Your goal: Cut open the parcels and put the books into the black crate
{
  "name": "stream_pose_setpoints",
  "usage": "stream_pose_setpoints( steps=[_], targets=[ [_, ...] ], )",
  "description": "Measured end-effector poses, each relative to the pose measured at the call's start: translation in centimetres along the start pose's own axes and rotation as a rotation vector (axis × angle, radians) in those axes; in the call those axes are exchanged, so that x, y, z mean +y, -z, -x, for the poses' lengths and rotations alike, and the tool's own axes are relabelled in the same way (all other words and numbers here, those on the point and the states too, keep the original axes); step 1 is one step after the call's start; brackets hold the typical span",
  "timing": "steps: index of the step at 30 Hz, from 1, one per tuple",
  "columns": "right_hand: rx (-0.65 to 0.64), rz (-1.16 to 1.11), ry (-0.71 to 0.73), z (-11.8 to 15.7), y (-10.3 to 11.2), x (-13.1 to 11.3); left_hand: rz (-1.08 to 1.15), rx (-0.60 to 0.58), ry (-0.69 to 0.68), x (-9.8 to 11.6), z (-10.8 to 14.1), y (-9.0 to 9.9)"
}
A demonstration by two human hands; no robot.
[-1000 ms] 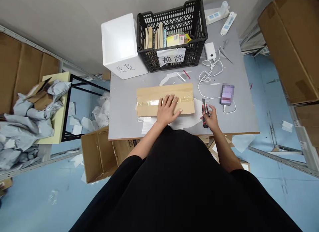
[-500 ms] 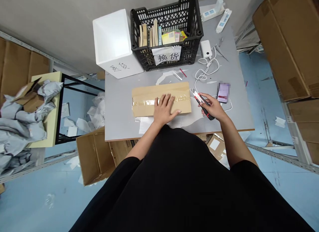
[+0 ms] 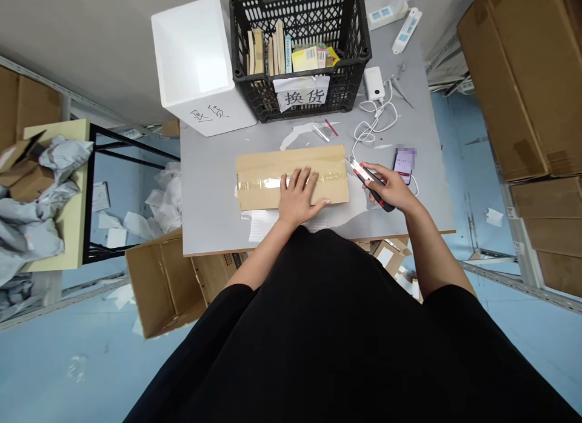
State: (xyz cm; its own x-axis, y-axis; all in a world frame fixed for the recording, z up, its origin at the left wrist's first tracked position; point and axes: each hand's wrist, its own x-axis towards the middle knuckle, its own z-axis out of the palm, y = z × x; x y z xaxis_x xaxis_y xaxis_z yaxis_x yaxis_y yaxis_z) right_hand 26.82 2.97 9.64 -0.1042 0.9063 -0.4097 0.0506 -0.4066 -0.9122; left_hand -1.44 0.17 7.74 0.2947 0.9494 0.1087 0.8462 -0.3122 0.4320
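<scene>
A flat cardboard parcel point(image 3: 264, 165) lies on the grey table point(image 3: 204, 193), with a band of transparent packing tape point(image 3: 259, 183) running along it. My left hand point(image 3: 300, 196) rests palm down on the parcel, fingers spread over the tape and holding nothing. My right hand point(image 3: 386, 188) grips a red and black utility knife point(image 3: 366, 176). Its extended blade points left, toward the parcel's right end, and its tip is very close to that end. White sheets of paper point(image 3: 262, 225) stick out beneath the parcel's near edge.
Beyond the parcel stand a black plastic crate point(image 3: 254, 102) of books and boxes and a white foam box point(image 3: 191, 59). A phone point(image 3: 404, 165), power bank point(image 3: 373, 83) and white cable point(image 3: 375, 123) lie right of the parcel. Cardboard boxes surround the table.
My right hand has lifted the knife off the table and turned its blade toward the parcel's right end. My left hand stays on the parcel. The whole scene has shifted slightly left and up.
</scene>
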Motion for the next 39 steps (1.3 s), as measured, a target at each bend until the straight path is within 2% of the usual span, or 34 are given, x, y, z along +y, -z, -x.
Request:
stream_pose_setpoints(
  steps=[5,8,25,31,34,39],
  targets=[
    [-0.077,0.218,0.062,0.3,0.2,-0.6,-0.143,-0.056,0.003,0.2,-0.1,0.2],
    [-0.099,0.274,0.077,0.7,0.3,-0.7,-0.19,-0.07,0.004,0.3,-0.2,0.3],
    [-0.093,0.37,0.065,4.0,0.2,-0.6,-0.152,-0.044,0.018,0.5,0.0,0.1],
    [-0.191,0.34,-0.016,5.9,-0.3,0.2,-0.135,-0.051,0.016,0.2,-0.4,0.1],
    [-0.174,0.346,-0.024,6.5,-0.7,0.4,-0.131,-0.04,0.004,0.0,-0.3,0.0],
    [-0.202,0.304,-0.057,7.7,0.8,0.2,-0.134,-0.018,-0.005,-0.1,-0.1,-0.2]
  ],
)
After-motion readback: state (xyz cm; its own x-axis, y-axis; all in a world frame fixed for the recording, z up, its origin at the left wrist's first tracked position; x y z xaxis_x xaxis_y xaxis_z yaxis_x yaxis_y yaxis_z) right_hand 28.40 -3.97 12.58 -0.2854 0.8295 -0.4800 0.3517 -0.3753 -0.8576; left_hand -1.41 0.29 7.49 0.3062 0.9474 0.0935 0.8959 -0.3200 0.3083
